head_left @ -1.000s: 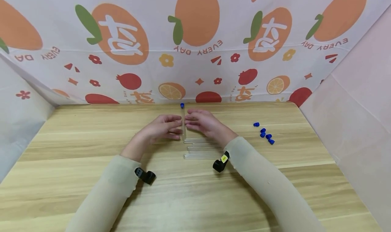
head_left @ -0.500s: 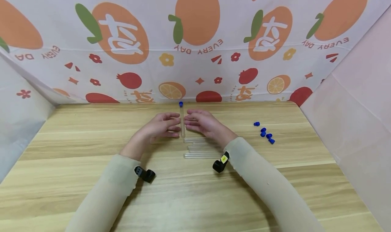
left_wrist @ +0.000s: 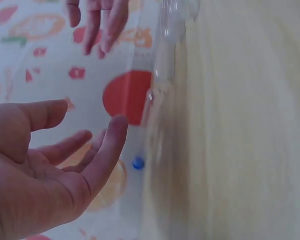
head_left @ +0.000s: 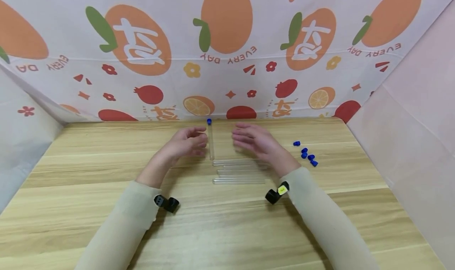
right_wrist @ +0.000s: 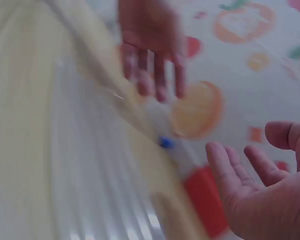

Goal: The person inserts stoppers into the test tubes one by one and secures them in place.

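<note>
A clear test tube with a blue stopper in its far end lies lengthwise near the back of the table. Just left of it is my left hand, its fingers loosely bent and holding nothing. My right hand hovers to the right, apart from the tube, with relaxed fingers and nothing in them. Several more clear tubes without stoppers lie side by side below it, partly under my right wrist. In the right wrist view the blue stopper shows between both hands.
Several loose blue stoppers are scattered on the wooden table at the right. A fruit-printed cloth rises behind the table's back edge, and pale cloth hangs along the right side.
My right hand has drawn away to the right from the stoppered tube. My left hand stays beside it, nearly in place. The tube has shifted slightly left.
</note>
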